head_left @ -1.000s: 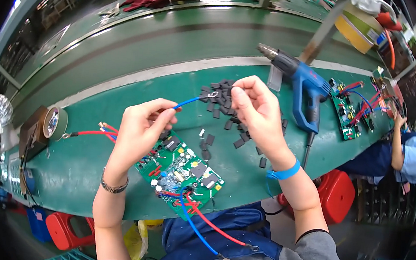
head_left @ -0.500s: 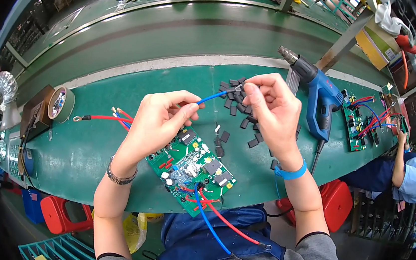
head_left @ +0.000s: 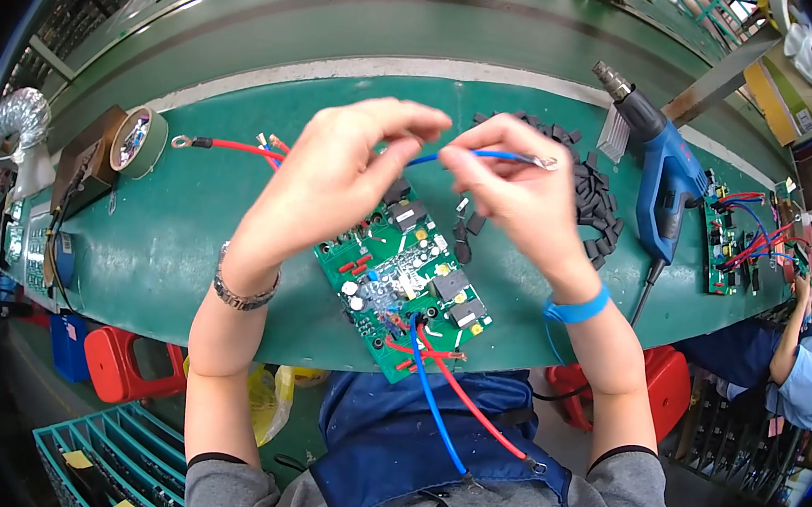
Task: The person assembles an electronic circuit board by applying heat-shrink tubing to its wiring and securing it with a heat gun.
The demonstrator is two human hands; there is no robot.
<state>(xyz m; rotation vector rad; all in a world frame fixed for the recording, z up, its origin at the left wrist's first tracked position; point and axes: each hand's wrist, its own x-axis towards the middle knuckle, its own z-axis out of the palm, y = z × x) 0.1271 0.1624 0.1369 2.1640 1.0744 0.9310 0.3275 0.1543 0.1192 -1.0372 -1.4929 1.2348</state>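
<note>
My right hand (head_left: 526, 192) pinches a blue wire (head_left: 494, 154) between thumb and fingers, and the ring terminal (head_left: 546, 162) at its end sticks out past the knuckles. To its left, my left hand (head_left: 346, 165) is open, slightly blurred, its fingers and thumb apart close to the same wire, which runs on behind it. Below both hands a green circuit board (head_left: 422, 289) lies tilted on the bench, partly covered by my left hand. From its near end a second blue wire (head_left: 436, 403) and a red wire (head_left: 483, 414) hang over the edge onto my apron.
Many black sleeve pieces (head_left: 595, 198) are heaped beyond and beside my right hand. A blue heat gun (head_left: 662, 180) lies to the right, near another wired board (head_left: 720, 245) and a co-worker's arm (head_left: 792, 330). At left stands a round tub (head_left: 149, 146) beside a brown box (head_left: 92, 160).
My left hand has loosened from the blue wire and its fingers have spread. My right hand has shifted its grip further back along the wire from the terminal. The view has tilted down slightly.
</note>
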